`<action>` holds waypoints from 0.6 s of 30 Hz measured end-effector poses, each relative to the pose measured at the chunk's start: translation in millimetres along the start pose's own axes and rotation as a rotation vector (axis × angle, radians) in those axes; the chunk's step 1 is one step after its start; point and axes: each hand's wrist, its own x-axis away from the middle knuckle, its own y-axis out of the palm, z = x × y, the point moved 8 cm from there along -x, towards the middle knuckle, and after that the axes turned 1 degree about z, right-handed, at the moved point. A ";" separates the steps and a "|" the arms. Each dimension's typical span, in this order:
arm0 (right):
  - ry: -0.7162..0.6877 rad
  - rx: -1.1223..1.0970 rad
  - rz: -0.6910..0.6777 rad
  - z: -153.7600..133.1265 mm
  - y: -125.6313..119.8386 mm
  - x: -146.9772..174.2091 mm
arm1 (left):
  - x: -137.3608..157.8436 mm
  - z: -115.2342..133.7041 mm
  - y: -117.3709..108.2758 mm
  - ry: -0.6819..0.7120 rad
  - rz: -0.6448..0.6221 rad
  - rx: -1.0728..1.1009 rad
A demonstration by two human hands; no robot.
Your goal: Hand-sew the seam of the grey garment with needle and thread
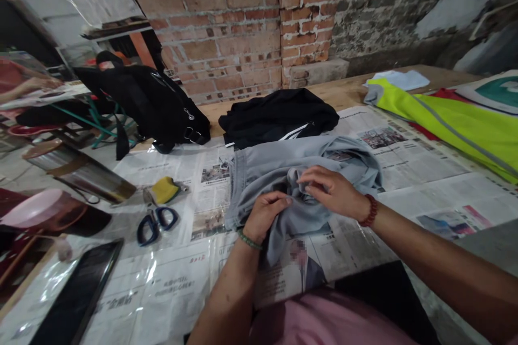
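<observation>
Grey trousers [279, 161] with a gathered elastic waistband lie bunched on the newspaper in front of me. My left hand [267, 213], with a green bead bracelet at its wrist, pinches a fold near their front edge between thumb and fingers. Close to its right, my right hand [334, 191] has its fingers curled at a raised fold of the same cloth. Whatever is between those right fingertips is too small to make out. A red bead bracelet circles the right wrist.
Behind the trousers lies a folded black garment [279, 113], with a black bag [157, 102] to its left. Scissors [156, 221], a yellow-green sponge [165, 190], a steel flask [81, 167] and a phone [76, 291] are leftward. A neon vest [449, 124] lies right.
</observation>
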 end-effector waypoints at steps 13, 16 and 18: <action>0.587 -0.470 0.236 38.6 -7.0 48.7 | -6.7 -10.7 -3.6 -0.063 0.053 0.072; 0.592 -0.744 0.122 22.5 -25.0 46.8 | -8.1 -11.3 -6.3 -0.053 0.074 0.082; 0.507 -0.918 -0.050 -1.0 -28.2 44.6 | -7.9 -10.9 -6.2 -0.055 0.075 0.084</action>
